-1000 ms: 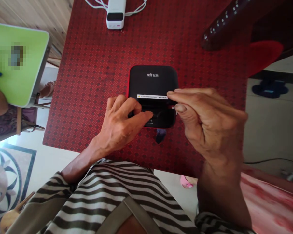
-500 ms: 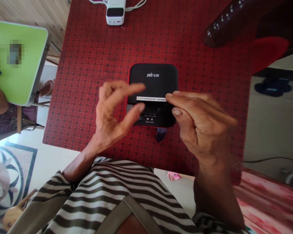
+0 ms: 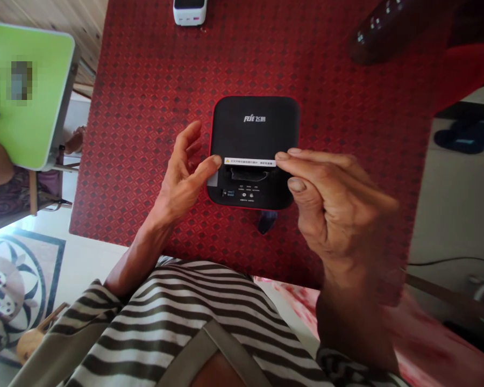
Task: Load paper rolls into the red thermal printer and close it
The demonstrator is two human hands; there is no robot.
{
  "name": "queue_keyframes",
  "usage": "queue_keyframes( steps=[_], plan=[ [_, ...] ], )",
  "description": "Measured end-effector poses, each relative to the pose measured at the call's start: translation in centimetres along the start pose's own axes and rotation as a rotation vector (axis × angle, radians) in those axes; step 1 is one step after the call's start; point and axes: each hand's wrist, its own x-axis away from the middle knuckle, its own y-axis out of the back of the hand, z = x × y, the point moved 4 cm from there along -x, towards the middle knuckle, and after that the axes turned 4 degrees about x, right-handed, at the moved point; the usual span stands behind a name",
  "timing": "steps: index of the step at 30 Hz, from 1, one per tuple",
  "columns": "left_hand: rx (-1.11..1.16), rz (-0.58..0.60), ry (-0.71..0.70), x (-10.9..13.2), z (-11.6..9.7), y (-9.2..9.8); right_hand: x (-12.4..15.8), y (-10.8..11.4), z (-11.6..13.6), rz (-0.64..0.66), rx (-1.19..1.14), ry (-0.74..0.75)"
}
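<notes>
A black device point(image 3: 254, 137) with red edges and a white logo lies on the red patterned table point(image 3: 145, 80). Across its middle runs a white label strip point(image 3: 250, 162) with a yellow warning sign, above a dark slot. My left hand point(image 3: 185, 174) is at the device's left edge, fingers apart, thumb tip by the left end of the strip, holding nothing. My right hand point(image 3: 333, 199) has its fingertips at the right end of the strip, fingers pressed together and thumb just below; whether anything is between them is hidden.
A white box-shaped gadget point(image 3: 189, 13) stands at the table's far side, and a dark shiny object point(image 3: 379, 32) lies at the far right. On the left is a green-topped table point(image 3: 36, 107) with a person's arm beside it.
My left hand has drawn back left from over the slot to the device's left edge, uncovering its lower left part. My right hand stays at the strip's right end. The view has shifted slightly.
</notes>
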Motion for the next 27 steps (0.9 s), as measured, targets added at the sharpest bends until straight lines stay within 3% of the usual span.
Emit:
queue_keyframes(
  steps=[6, 12, 14, 21, 27],
  plan=[
    [0.038, 0.009, 0.048, 0.2, -0.3, -0.2, 0.3, -0.1, -0.1, 0.023, -0.055, -0.033],
    [0.085, 0.049, 0.084, 1.8, -2.6, -0.1, 2.2, 0.0, -0.8, -0.279, -0.07, -0.185],
    [0.093, 0.074, 0.077, 2.3, -3.2, 0.0, 3.1, -0.3, -1.0, -0.321, -0.033, -0.25],
    [0.115, 0.064, 0.068, 2.7, -3.6, 0.0, 4.7, -1.0, -0.1, -0.303, -0.017, -0.422],
    [0.132, 0.061, 0.058, 2.5, -3.5, -0.1, 5.0, -0.9, 0.4, -0.28, 0.022, -0.463]
  ],
)
